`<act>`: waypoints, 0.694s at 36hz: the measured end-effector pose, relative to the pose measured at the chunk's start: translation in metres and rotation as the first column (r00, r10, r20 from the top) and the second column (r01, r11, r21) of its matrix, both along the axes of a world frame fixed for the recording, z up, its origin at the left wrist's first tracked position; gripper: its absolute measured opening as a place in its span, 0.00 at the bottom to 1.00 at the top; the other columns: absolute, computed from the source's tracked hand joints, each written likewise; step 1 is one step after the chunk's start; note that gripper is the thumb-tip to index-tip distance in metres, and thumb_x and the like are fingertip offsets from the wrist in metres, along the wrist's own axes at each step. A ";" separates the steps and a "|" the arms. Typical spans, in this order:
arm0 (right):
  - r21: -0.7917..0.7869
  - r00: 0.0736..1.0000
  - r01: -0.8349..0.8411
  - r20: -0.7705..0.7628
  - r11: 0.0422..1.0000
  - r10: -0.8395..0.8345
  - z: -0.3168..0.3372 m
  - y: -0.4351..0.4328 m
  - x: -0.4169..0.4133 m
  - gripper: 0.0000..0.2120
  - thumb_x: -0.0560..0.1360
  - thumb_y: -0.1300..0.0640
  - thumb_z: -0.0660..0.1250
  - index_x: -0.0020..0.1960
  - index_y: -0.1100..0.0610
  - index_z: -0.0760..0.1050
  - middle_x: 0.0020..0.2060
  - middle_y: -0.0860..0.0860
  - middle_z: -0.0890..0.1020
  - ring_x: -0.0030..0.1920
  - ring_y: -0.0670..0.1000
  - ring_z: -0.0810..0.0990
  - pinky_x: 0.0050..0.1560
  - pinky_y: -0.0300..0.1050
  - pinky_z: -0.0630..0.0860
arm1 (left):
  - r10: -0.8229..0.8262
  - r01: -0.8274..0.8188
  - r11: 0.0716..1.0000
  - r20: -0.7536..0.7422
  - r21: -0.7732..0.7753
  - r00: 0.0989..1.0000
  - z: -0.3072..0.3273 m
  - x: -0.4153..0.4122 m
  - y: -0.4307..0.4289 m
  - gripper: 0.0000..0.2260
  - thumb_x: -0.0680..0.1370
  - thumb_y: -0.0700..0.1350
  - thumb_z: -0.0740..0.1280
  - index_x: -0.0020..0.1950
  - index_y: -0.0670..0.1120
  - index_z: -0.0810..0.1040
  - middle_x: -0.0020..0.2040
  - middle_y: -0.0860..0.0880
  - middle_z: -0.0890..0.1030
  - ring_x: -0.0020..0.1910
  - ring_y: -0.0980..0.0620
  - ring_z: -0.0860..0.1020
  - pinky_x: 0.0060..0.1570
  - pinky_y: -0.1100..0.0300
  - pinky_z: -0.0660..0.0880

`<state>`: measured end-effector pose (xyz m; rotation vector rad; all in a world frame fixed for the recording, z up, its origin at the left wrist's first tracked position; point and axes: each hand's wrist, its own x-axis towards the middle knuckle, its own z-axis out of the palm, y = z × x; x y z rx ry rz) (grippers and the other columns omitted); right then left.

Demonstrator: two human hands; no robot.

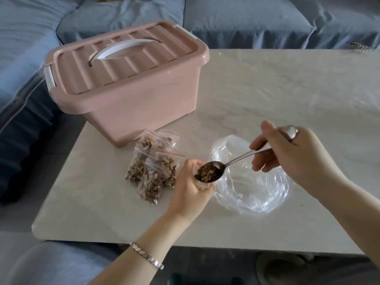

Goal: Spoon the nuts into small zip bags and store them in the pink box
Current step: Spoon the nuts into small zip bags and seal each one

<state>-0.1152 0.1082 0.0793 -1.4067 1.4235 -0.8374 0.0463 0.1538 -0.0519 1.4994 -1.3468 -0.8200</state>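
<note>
Gripping a glossy metal spoon (236, 159) heaped with crumbly nuts (207, 173), the right hand (292, 153) holds it over a small clear zip bag (202, 185) at lower centre, pinched by the left hand (191, 194). The ribbed pink box (133, 95) sits upper left.

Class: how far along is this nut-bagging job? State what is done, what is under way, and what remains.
Done: several filled bags lie piled beside the pink box. Under way: the left hand holds a small bag while the right hand holds a spoon of nuts at its mouth. Left: sealing this bag, then storing all bags in the box, whose lid is on.
</note>
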 end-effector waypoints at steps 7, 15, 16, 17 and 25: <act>-0.248 0.865 -0.349 -0.456 0.904 0.209 0.025 0.013 0.028 0.21 0.73 0.41 0.53 0.33 0.51 0.78 0.25 0.48 0.80 0.28 0.49 0.78 0.33 0.42 0.72 | -0.013 0.017 0.998 0.062 -0.057 0.998 -0.005 0.001 -0.002 0.12 0.67 0.49 0.66 0.47 0.55 0.66 0.42 0.56 0.71 0.42 0.60 0.72 0.43 0.72 0.68; -0.417 0.814 -0.424 -0.564 0.804 0.137 0.014 0.020 0.019 0.27 0.74 0.38 0.49 0.32 0.55 0.76 0.23 0.52 0.77 0.25 0.52 0.73 0.30 0.49 0.69 | -0.022 0.023 0.999 0.059 -0.027 0.998 -0.002 0.001 0.000 0.13 0.68 0.51 0.66 0.48 0.58 0.64 0.46 0.55 0.72 0.47 0.62 0.72 0.44 0.73 0.68; -0.431 0.854 -0.385 -0.503 0.816 0.137 0.013 0.021 0.015 0.25 0.73 0.39 0.51 0.32 0.53 0.77 0.23 0.51 0.77 0.25 0.50 0.74 0.30 0.47 0.70 | -0.018 0.019 1.000 0.052 -0.021 0.998 -0.001 0.001 0.000 0.14 0.68 0.48 0.67 0.48 0.58 0.64 0.46 0.55 0.72 0.47 0.63 0.72 0.43 0.74 0.69; -0.438 0.895 -0.331 -0.426 0.836 0.131 0.012 0.022 0.011 0.23 0.73 0.39 0.52 0.32 0.50 0.77 0.24 0.49 0.78 0.25 0.48 0.76 0.29 0.44 0.71 | -0.010 0.011 1.000 0.048 -0.023 0.999 0.000 0.001 0.000 0.16 0.69 0.44 0.68 0.47 0.57 0.64 0.45 0.55 0.72 0.46 0.65 0.72 0.42 0.75 0.68; -0.263 0.964 0.263 0.100 0.928 -0.245 0.001 0.031 -0.052 0.26 0.68 0.28 0.57 0.35 0.48 0.79 0.26 0.51 0.81 0.24 0.52 0.79 0.36 0.47 0.77 | 0.088 -0.086 0.992 -0.018 0.089 0.996 0.021 0.012 -0.011 0.12 0.73 0.40 0.68 0.47 0.50 0.65 0.40 0.52 0.74 0.37 0.61 0.74 0.39 0.72 0.69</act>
